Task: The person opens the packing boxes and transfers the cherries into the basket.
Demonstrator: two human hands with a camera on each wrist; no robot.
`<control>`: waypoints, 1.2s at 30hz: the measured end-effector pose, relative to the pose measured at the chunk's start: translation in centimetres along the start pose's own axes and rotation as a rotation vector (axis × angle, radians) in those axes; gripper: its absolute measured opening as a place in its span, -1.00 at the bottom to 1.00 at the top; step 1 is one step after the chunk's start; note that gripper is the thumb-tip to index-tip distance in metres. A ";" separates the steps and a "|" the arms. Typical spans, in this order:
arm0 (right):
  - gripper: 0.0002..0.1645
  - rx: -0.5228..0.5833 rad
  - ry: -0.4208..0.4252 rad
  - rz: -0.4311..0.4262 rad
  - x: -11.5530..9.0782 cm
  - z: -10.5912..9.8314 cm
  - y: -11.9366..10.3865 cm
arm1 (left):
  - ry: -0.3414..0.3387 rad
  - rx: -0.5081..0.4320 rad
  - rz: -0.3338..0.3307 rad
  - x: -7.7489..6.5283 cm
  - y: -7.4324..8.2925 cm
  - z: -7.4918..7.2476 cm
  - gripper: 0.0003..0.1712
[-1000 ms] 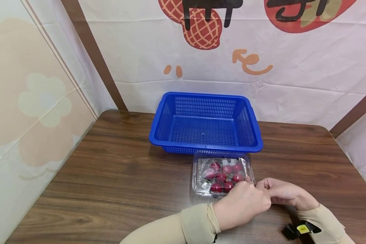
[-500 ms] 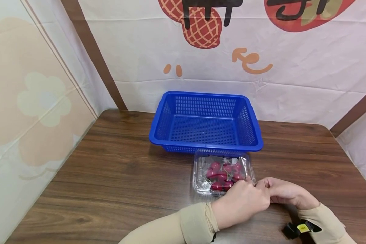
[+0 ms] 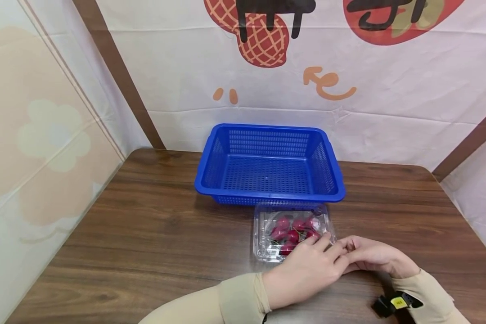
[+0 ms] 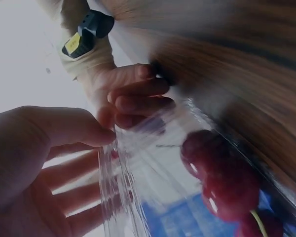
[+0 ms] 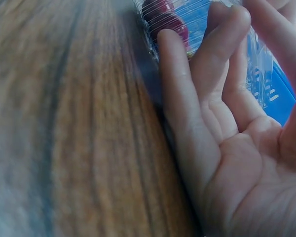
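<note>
A clear plastic clamshell box [image 3: 263,245] of red cherries [image 3: 293,236] lies on the table in front of the blue basket. In the head view my left hand [image 3: 308,270] reaches over its front right corner, fingers on the lid. In the left wrist view, my left thumb presses the rim while the fingers lie on its other side. My right hand [image 3: 378,256] is at the same corner, fingers bent and tips at the plastic edge. The right wrist view shows that hand [image 5: 227,133] beside cherries [image 5: 170,27] under plastic. The fingertips partly hide one another at the corner.
A blue perforated basket [image 3: 204,186] stands directly behind the box, with nothing visible inside. Both rest on a brown wood-grain table [image 3: 137,252]. A printed white cloth [image 3: 178,58] hangs behind the table, and another panel [image 3: 60,189] stands along its left side.
My left hand has shifted slightly left, and its fingers have straightened and spread over the lid. My right hand stays at the corner. The box and basket have not visibly moved on the table.
</note>
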State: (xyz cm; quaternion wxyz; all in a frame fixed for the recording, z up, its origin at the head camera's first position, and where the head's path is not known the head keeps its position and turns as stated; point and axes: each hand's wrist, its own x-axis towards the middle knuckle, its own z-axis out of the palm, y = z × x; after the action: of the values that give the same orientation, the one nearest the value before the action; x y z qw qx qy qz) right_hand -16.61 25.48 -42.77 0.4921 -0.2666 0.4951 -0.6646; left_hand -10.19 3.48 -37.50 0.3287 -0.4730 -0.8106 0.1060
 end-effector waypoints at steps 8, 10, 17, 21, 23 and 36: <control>-0.60 0.025 -0.020 0.003 0.0 -0.2 -0.1 | -0.017 -0.094 0.048 -2.1 -1.5 0.2 -0.60; -0.59 0.030 -0.020 0.005 0.0 -0.2 -0.2 | -0.037 -0.114 0.060 -2.6 -1.8 0.1 -0.56; -0.60 0.035 0.018 0.008 0.1 0.0 -0.2 | -0.018 -0.174 0.037 -3.7 -2.9 -0.1 -0.53; -0.65 0.035 0.043 0.019 0.1 0.3 -0.4 | -0.009 -0.169 0.024 -4.3 -3.7 -0.3 -0.55; -0.69 0.033 0.065 0.030 0.1 0.4 -0.6 | 0.005 -0.168 0.019 -4.5 -4.1 -0.5 -0.57; -0.80 -0.034 0.252 0.124 0.6 1.8 -1.5 | 0.189 -0.067 0.064 -5.7 -6.8 -1.1 -0.64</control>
State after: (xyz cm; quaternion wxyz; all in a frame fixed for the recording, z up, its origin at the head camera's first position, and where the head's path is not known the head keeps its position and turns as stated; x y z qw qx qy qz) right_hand -15.92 24.27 -40.82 0.4618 -0.1583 0.5795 -0.6526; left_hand -12.33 -5.07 -35.79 0.3840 -0.5174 -0.7635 0.0443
